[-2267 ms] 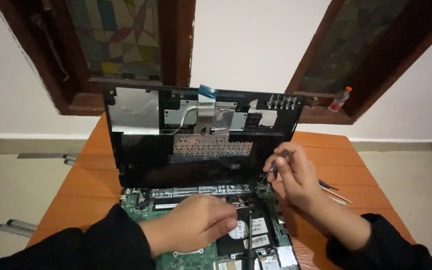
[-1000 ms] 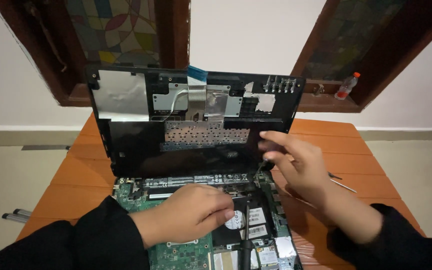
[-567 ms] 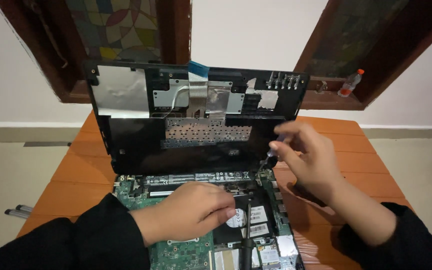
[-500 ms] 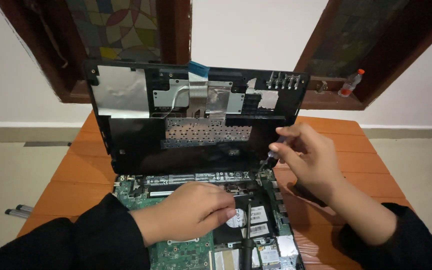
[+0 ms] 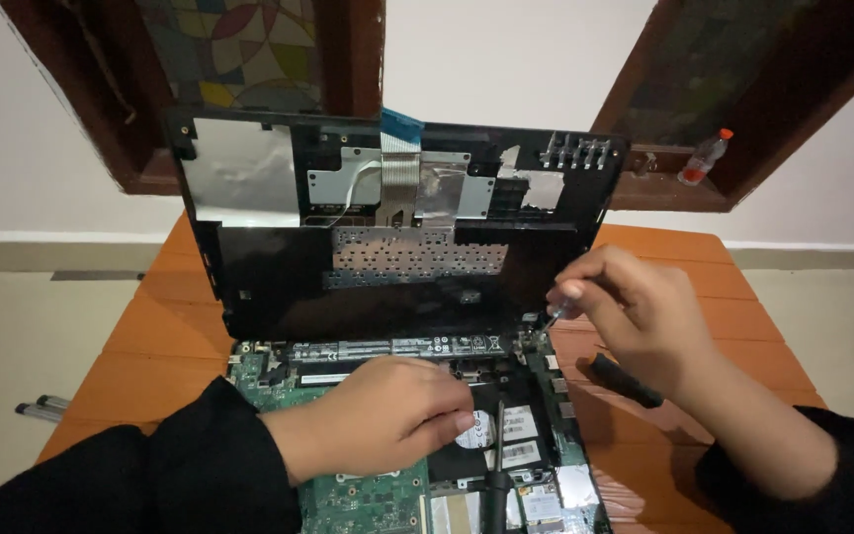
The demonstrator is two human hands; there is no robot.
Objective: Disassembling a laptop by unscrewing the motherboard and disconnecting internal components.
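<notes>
Right hand (image 5: 644,311) is sitting slightly lower than before, grip pinching a small screwdriver (image 5: 557,314) at the laptop's (image 5: 387,287) hinge corner. Left hand (image 5: 387,415) is resting curled on the green circuit board (image 5: 368,499), clamping nothing.

Laptop base (image 5: 368,494): opened up, lies flat on orange table; green mainboard bare, black drive w/ white labels near centre.
Top cover (image 5: 397,237): black, tilted up at back edge of base, underside facing cam; silver foil patches, perforated metal plate, flat ribbon cable w/ blue tip at top.
Small screwdriver (image 5: 557,311): clear handle, pinched in right hand, tip down at base's rear right corner by hinge.
</notes>
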